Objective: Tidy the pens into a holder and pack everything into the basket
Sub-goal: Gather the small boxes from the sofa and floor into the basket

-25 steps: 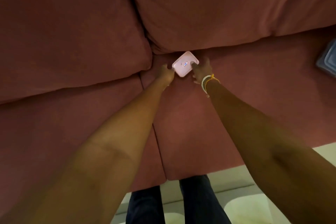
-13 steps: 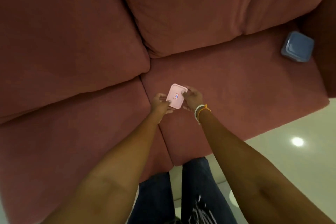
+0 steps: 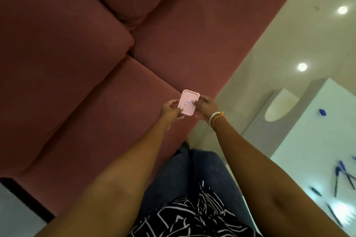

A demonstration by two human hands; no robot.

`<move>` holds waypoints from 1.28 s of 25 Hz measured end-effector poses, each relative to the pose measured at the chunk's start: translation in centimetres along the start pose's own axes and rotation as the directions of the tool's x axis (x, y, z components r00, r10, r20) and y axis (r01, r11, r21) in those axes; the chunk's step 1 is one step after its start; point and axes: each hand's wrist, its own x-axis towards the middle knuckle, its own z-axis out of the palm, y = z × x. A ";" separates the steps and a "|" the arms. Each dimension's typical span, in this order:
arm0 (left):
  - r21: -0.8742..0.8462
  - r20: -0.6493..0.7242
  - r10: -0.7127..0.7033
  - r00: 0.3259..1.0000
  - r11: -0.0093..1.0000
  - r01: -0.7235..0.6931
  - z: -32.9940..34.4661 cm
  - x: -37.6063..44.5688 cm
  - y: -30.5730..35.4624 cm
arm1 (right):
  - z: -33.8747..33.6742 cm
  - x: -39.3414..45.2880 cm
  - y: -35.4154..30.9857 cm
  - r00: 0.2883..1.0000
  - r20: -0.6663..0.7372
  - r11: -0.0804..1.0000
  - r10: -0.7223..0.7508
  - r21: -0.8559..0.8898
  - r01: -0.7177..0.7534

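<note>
A small pink box (image 3: 188, 102) with a red and blue label on its lid is held in the air above the sofa's front edge. My left hand (image 3: 170, 110) grips its left side and my right hand (image 3: 205, 106) grips its right side, thumb on the lid. Several blue and black pens (image 3: 340, 178) lie scattered on a white table (image 3: 308, 150) at the right. No basket is in view.
A dark red sofa (image 3: 96, 63) fills the left and middle. The glossy cream floor (image 3: 289, 34) lies to the right with light reflections. A small blue cap-like piece (image 3: 322, 112) sits on the white table. My legs stand between sofa and table.
Both hands lifted the pink box from the sofa's back crease and drew it toward me. My view swung right, bringing the white table and pens in; the blue container left view.
</note>
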 end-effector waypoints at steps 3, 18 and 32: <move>0.155 0.090 -0.021 0.996 0.988 0.007 0.1 -2.3 -5.0 | -2.0 -4.4 6.0 0.998 -0.048 0.993 0.048 0.108 -0.043; 0.642 0.396 -0.211 0.894 0.759 -0.106 0.6 -19.5 -31.7 | -8.2 -28.9 37.0 0.911 -0.335 0.796 0.241 0.605 0.011; 0.850 0.518 -0.365 0.774 0.323 -0.417 9.0 -23.1 -43.8 | -17.6 -30.4 51.4 0.687 -0.576 0.679 0.444 0.716 0.162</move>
